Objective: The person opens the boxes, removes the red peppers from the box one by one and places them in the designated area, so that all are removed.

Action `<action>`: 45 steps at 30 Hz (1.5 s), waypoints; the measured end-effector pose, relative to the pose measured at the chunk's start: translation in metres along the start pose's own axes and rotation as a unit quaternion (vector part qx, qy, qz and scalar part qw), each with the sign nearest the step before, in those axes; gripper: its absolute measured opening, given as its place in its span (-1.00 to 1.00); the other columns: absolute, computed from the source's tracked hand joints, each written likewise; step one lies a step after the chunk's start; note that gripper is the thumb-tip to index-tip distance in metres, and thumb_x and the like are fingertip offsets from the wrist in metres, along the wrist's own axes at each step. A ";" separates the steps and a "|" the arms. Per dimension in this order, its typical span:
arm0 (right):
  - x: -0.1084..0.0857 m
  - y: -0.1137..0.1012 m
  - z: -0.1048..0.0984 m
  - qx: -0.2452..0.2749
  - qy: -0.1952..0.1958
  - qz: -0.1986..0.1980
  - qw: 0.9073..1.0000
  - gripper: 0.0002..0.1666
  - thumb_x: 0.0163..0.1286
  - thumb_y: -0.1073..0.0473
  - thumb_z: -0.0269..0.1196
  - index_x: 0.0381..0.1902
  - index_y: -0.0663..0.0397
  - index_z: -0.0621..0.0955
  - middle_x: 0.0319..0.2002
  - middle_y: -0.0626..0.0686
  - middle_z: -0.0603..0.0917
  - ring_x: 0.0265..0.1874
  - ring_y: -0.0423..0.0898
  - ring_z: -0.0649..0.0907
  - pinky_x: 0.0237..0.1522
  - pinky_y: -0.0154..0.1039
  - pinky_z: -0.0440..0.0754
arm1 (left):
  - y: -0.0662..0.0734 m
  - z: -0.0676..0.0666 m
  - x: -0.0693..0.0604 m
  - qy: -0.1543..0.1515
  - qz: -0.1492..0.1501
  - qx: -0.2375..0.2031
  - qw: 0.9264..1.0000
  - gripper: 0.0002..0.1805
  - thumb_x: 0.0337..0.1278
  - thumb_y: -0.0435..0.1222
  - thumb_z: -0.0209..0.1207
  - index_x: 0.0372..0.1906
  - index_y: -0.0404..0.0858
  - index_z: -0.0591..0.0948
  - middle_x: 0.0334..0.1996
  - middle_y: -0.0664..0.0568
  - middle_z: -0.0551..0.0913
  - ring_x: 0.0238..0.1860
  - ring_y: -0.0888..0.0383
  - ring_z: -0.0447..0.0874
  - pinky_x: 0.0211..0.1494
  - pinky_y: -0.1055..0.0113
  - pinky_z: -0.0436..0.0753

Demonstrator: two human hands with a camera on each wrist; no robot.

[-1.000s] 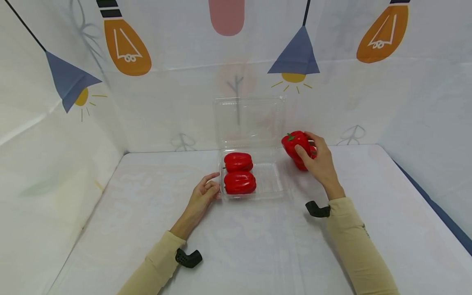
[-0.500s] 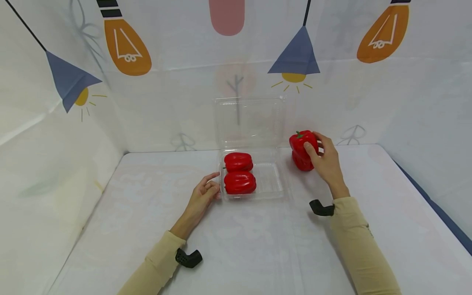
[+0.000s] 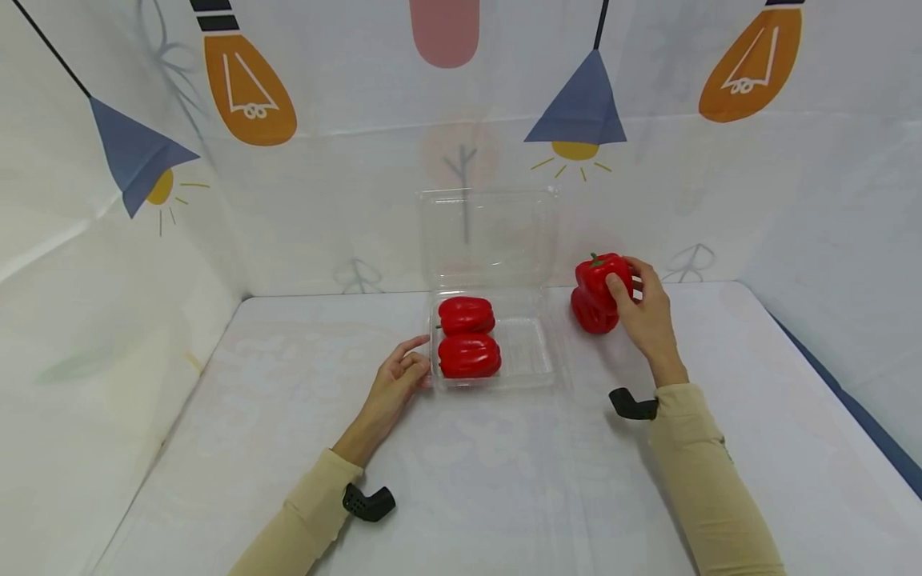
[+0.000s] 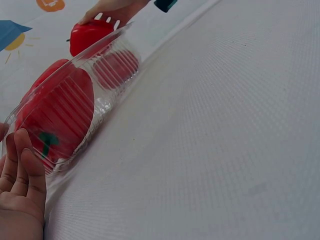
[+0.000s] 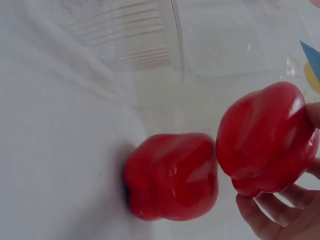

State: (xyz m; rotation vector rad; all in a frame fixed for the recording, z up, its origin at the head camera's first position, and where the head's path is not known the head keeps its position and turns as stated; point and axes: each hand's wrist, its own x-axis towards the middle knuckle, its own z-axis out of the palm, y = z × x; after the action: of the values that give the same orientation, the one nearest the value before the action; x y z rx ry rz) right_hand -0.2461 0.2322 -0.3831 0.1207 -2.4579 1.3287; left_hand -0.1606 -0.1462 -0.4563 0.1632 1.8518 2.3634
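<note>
In the head view my right hand [image 3: 648,312] grips a red bell pepper [image 3: 602,276], its green stem up, thumb on the near side. Directly below it a second red bell pepper [image 3: 594,314] stands on the table; in the right wrist view the held pepper [image 5: 265,137] appears close against the standing pepper [image 5: 172,175]. Two more red peppers, the back pepper [image 3: 467,315] and the front pepper [image 3: 470,356], lie on their sides in the left half of a clear plastic clamshell box [image 3: 529,376]. My left hand [image 3: 392,384] touches the box's left wall with its fingertips.
The box's clear lid [image 3: 490,240] stands raised at the back, near the printed wall cloth [image 3: 346,192]. A white cloth covers the table [image 3: 461,472]. Black wrist devices hang by both sleeves, such as the left device [image 3: 369,504].
My right hand has moved to the right with its pepper, which has turned more upright. More of the standing pepper below shows now. My left hand and the box have stayed put.
</note>
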 end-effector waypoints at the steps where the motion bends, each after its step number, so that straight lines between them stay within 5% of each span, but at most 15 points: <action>1: 0.000 0.000 -0.001 0.002 0.004 0.002 1.000 -0.29 0.40 -0.20 0.02 0.37 0.03 0.25 0.26 0.20 0.37 0.16 0.17 0.43 0.15 0.18 0.45 | 0.000 0.000 0.000 0.000 0.000 0.000 1.000 -0.47 0.29 -0.36 0.08 0.34 -0.23 0.27 -0.38 0.16 0.51 -0.37 0.29 0.48 -0.25 0.54 0.58; 8: 0.000 0.004 -0.005 0.002 0.002 0.034 0.999 -0.28 0.40 -0.23 -0.02 0.38 0.00 0.21 0.30 0.18 0.35 0.17 0.14 0.41 0.14 0.13 0.49 | 0.000 0.000 0.000 0.001 -0.002 0.001 1.000 -0.46 0.29 -0.37 0.07 0.34 -0.24 0.27 -0.38 0.16 0.52 -0.36 0.27 0.48 -0.24 0.53 0.58; 16: 0.001 0.007 -0.011 -0.004 0.018 0.058 0.998 -0.31 0.42 -0.23 -0.08 0.38 -0.03 0.21 0.30 0.15 0.35 0.17 0.09 0.40 -0.09 -0.29 0.51 | 0.001 0.000 0.000 0.004 -0.004 -0.002 1.000 -0.47 0.28 -0.37 0.08 0.33 -0.23 0.27 -0.38 0.15 0.52 -0.36 0.24 0.49 -0.23 0.52 0.59; 34: 0.006 0.015 -0.025 0.016 0.060 0.125 0.990 -0.33 0.44 -0.20 -0.11 0.40 -0.07 0.21 0.31 0.16 0.35 0.21 0.11 0.39 0.18 0.05 0.50 | 0.001 0.001 -0.001 0.004 -0.001 -0.006 1.000 -0.46 0.28 -0.40 0.07 0.34 -0.25 0.26 -0.38 0.14 0.51 -0.37 0.25 0.50 -0.25 0.52 0.59; 45: 0.007 0.023 -0.027 0.030 0.076 0.150 0.985 -0.35 0.44 -0.18 -0.10 0.40 -0.10 0.21 0.31 0.14 0.34 0.20 0.06 0.37 0.22 0.00 0.48 | 0.002 0.001 -0.001 0.002 -0.007 -0.002 1.000 -0.47 0.28 -0.38 0.07 0.34 -0.22 0.27 -0.37 0.15 0.52 -0.36 0.25 0.49 -0.24 0.52 0.59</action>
State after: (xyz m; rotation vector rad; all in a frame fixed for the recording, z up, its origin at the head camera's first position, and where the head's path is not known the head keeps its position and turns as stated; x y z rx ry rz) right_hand -0.2511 0.2678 -0.3856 -0.3385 -2.3738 1.4721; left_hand -0.1600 -0.1457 -0.4536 0.1460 1.8434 2.3605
